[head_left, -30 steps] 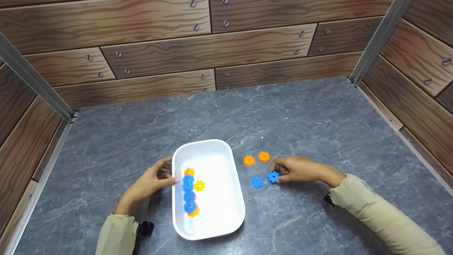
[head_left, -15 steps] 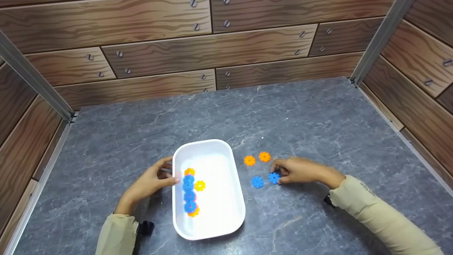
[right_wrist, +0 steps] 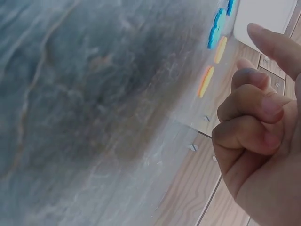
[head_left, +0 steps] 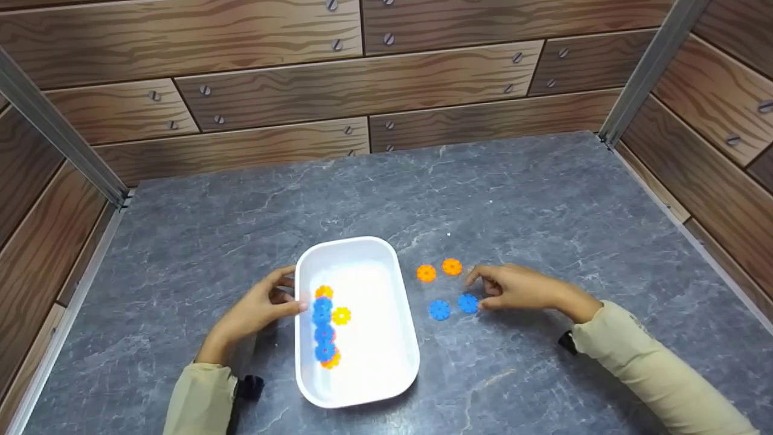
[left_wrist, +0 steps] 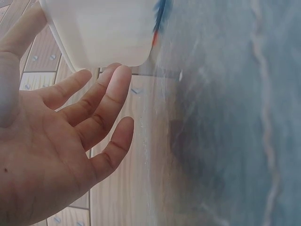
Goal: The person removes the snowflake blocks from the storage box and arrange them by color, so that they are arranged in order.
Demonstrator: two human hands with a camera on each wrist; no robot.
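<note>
My left hand [head_left: 259, 311] holds the left wall of a white plastic tray [head_left: 406, 302], thumb over the rim and fingers along the outside. In the left wrist view its fingers [left_wrist: 123, 84] reach the tray's outer wall. Inside lie several notched plastic discs in blue, orange and yellow, among them a yellow disc [head_left: 342, 316]. To the tray's right, my right hand [head_left: 519, 289] holds nothing, thumb and index finger apart. Its thumb tip is right beside a blue notched disc [head_left: 468, 303] on the table. Another blue disc [head_left: 439, 310] lies just left of that.
Two orange notched discs, a left orange disc [head_left: 426, 273] and a right orange disc [head_left: 452, 266], lie behind the blue pair. The grey marbled table [head_left: 338, 199] is bounded by wood-patterned walls [head_left: 272, 96] at the back and both sides.
My right hand has let go of the blue disc, which now lies flat, and drawn slightly right with its fingers spread wider. The left hand and tray stay put.
</note>
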